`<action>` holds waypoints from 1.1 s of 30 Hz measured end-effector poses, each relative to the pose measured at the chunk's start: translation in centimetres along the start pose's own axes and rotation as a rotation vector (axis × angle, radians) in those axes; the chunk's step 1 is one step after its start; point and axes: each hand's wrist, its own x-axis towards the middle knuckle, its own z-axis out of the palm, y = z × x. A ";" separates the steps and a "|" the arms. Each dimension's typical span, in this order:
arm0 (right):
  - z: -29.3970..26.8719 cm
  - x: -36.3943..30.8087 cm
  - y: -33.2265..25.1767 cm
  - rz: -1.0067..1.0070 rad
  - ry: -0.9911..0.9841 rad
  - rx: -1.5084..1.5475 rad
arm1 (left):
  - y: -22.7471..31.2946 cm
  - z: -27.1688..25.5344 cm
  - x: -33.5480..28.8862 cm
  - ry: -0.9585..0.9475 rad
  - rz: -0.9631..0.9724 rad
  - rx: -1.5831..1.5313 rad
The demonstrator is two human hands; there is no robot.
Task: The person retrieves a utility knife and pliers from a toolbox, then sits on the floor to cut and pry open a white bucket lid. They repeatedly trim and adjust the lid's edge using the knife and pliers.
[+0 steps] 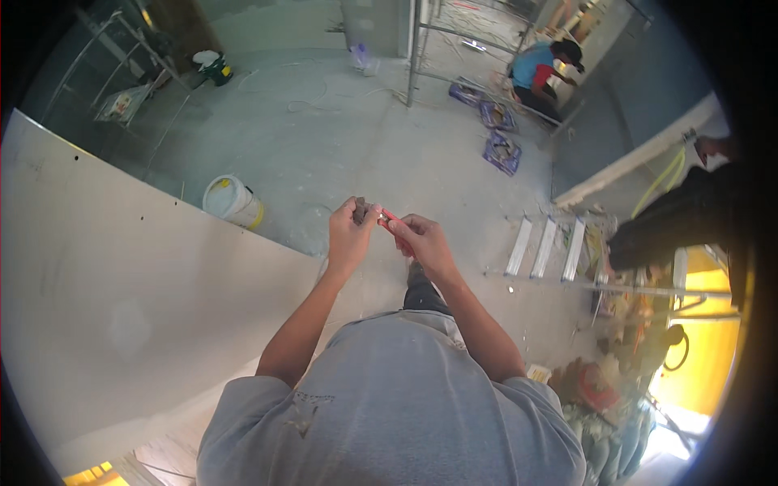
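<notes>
In front of my chest both hands are raised and close together. My right hand point(425, 245) is closed around a slim red-handled tool point(389, 219) with a small shiny metal part at its upper left end. The exact kind of tool is too small to make out. My left hand point(348, 239) is closed too, its thumb at the metal end of the red tool. Something dark grey shows by the left fingertips, but I cannot tell whether it is a separate piece.
A large pale board point(146, 308) fills the left side, with a white bucket point(233, 202) beyond its edge. To the right lies a metal ladder point(545, 247). Farther off are purple bags point(502, 152) and a crouching person point(539, 77). Another person's dark-clothed leg point(673, 215) stands at the right.
</notes>
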 end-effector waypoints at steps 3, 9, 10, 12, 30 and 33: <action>-1.2 5.8 -1.4 -0.067 -0.112 -0.007 | -1.4 0.9 4.2 0.122 -0.026 -0.146; -3.4 14.5 -6.6 -0.095 -0.470 0.056 | -1.4 1.1 12.2 0.339 0.025 -0.239; -3.9 16.1 -7.2 -0.099 -0.532 0.056 | -1.7 1.1 13.2 0.368 0.017 -0.234; -3.8 18.4 -8.3 -0.088 -0.615 0.062 | -1.8 0.7 15.0 0.419 -0.002 -0.199; 7.6 34.3 -12.7 -0.015 -0.671 0.180 | -3.9 -10.2 29.0 0.746 0.079 -0.396; 8.9 36.3 -13.1 -0.052 -0.653 0.149 | -5.2 -11.2 30.7 0.693 0.011 -0.430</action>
